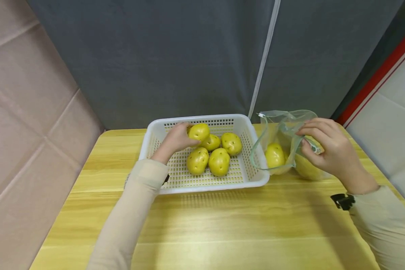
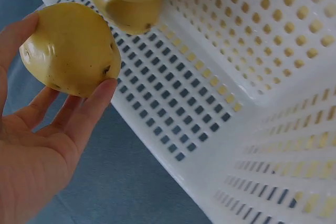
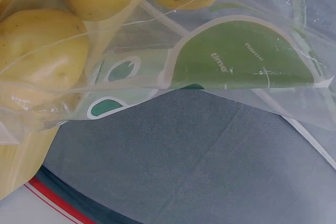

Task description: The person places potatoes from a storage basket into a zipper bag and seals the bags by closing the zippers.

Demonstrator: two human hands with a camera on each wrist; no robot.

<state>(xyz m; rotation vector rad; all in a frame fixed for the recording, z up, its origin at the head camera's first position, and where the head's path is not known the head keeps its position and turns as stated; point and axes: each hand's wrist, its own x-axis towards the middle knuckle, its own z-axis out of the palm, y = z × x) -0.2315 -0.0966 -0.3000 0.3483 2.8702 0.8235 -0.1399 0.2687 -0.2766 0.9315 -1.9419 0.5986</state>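
My left hand (image 1: 177, 139) grips a yellow potato (image 1: 199, 132) above the far left part of a white plastic basket (image 1: 207, 188). Thumb and fingers lie around opposite sides of this potato, as the left wrist view shows. Several other potatoes (image 1: 219, 162) rest on the basket floor. To the right, a clear zip bag (image 3: 236, 51) with green printing stands with its mouth open and holds several potatoes (image 3: 42, 59). My right hand (image 1: 334, 150) pinches the right edge of the bag's mouth; the right wrist view does not show the hand.
The wooden table (image 1: 202, 232) carries the basket and bag, which stand close side by side. Behind it hangs a grey curtain (image 1: 162, 60). A pinkish padded wall (image 1: 30, 123) bounds the left, and a white panel with a red stripe (image 1: 384, 75) the right.
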